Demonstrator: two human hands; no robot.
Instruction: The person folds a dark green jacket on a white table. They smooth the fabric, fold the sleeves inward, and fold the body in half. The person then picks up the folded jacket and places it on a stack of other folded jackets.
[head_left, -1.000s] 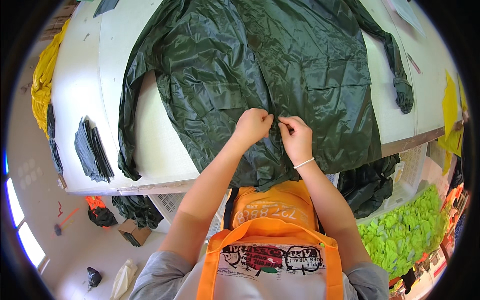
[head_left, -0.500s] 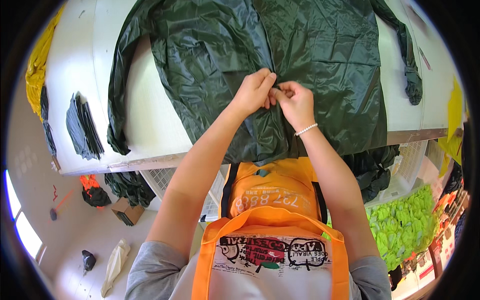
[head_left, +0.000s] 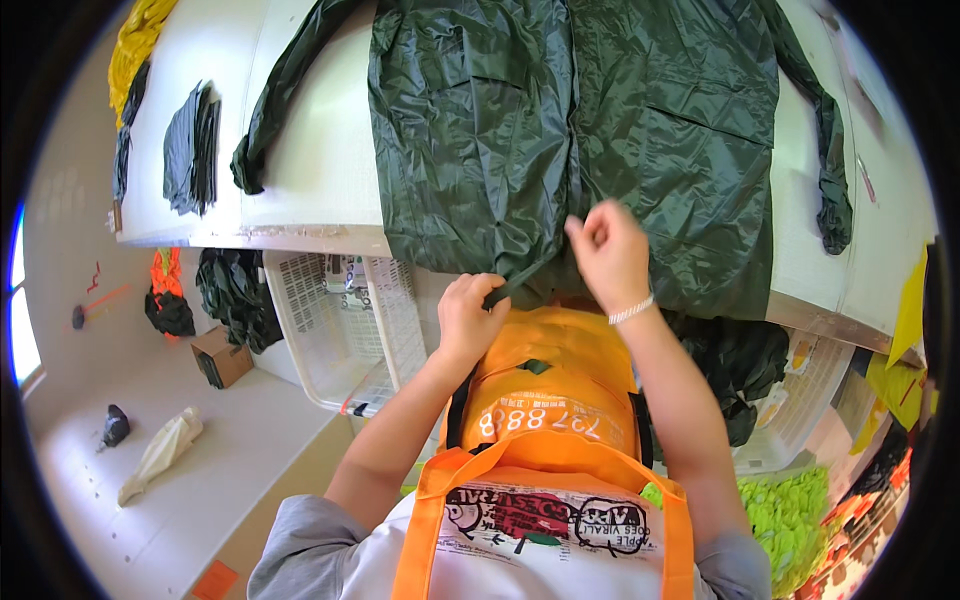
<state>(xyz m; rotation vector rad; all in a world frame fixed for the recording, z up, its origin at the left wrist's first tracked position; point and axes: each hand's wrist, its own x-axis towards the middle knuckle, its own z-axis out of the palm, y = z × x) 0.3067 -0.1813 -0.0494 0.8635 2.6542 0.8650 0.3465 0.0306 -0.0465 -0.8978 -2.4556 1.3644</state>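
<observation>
A shiny dark green jacket (head_left: 670, 180) lies spread on the white table with its hem toward me and its front seam running down the middle. My left hand (head_left: 472, 315) is closed on a narrow strip of the hem edge, pulled taut toward me past the table edge. Beside the lower front seam hovers my right hand (head_left: 610, 255), its fingers curled and slightly blurred. Whatever lies between those fingers, if anything, is hidden. One jacket sleeve (head_left: 290, 90) stretches out on the left, the other (head_left: 828, 150) on the right.
A folded dark stack (head_left: 190, 150) and yellow fabric (head_left: 135, 55) lie on the table's left. White plastic crates (head_left: 345, 330) stand under the edge, dark garments (head_left: 735, 370) hanging over the right one. Lime-green fabric (head_left: 785, 520) is piled lower right. A small cardboard box (head_left: 222, 357) sits at left.
My hands have separated. The left moved down and left, drawing the jacket's hem edge along; the right shifted down, away from the left. The whole view has shifted, showing more of the left crate.
</observation>
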